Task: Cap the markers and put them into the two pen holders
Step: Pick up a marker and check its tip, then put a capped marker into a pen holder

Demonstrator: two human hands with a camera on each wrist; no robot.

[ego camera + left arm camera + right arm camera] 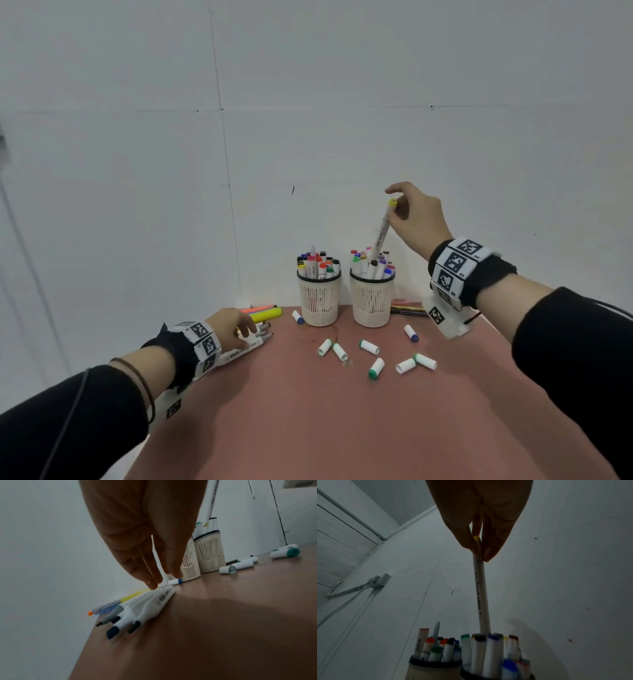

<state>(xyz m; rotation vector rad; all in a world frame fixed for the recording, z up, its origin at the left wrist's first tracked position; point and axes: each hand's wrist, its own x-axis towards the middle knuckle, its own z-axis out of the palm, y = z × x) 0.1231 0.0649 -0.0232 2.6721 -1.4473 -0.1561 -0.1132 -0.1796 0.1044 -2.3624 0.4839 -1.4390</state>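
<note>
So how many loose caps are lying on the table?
8. Blue-tipped: one left of the left holder, one right of the right holder. Green-tipped, in front. More may be hidden.

A reddish-brown table (308, 428) stands against a pale grey panelled wall (308, 102) with thin seams. At the table's far left lie a yellow highlighter (269, 314) and an orange pen (258, 308). At the far right, behind the holders, lie thin dark pens (409, 310). In the right wrist view a white bracket (382, 580) with cables hangs on the wall.
</note>
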